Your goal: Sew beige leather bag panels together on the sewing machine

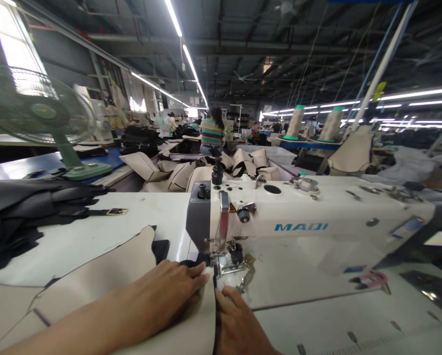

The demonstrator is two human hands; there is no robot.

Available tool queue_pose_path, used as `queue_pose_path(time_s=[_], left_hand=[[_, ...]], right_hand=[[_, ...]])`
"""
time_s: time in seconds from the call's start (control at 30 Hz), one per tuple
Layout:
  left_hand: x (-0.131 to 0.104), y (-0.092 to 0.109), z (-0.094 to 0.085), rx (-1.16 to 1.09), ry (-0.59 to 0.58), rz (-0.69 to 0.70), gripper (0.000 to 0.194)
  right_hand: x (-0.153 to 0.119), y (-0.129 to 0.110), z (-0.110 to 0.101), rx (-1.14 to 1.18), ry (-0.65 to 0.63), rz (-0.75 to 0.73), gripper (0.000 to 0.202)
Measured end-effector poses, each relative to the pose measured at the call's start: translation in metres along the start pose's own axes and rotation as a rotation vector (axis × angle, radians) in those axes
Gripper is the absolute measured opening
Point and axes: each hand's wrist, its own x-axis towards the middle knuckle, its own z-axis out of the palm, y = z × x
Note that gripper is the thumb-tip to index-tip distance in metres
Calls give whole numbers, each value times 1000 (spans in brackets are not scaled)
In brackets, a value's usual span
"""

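A beige fabric panel [113, 266] with dark edges lies across the sewing machine bed and spreads to the left. My left hand [172, 283] rests on it just left of the presser foot [215, 261], fingers bent and pressed together on the fabric, some of them hidden. Below the foot, my right hand [239, 320] pinches the panel's dark right edge between thumb and fingers. A white sewing machine [298, 222] marked MAQI stands above both hands, its needle area close to my left fingertips. Dark fabric [161, 250] shows from under the panel.
Black straps [28, 212], one with a metal buckle [116, 212], are piled at left. A green fan [39, 111] stands behind them. Pink-handled snips [371, 281] lie right of the machine bed. Beige pieces [184, 175] fill the area behind; a person [212, 130] sits farther off.
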Motion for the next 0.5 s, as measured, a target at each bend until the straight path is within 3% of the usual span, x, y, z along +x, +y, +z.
queue_pose_path(time_s=[0.17,0.3,0.4,0.5], left_hand=[[1,11,-13,77,-70,21,38],[6,5,7,122,12,26,38],[12,-1,22,136,32,37,30],[14,-1,22,148,50,41,28]], right_hand=[[-8,2,12,15,129,-9,19],[-10,4,22,-41,248,-69,28],[-12,9,25,-76,233,-77,34],[-16,14,19,-62,192,-113,38]])
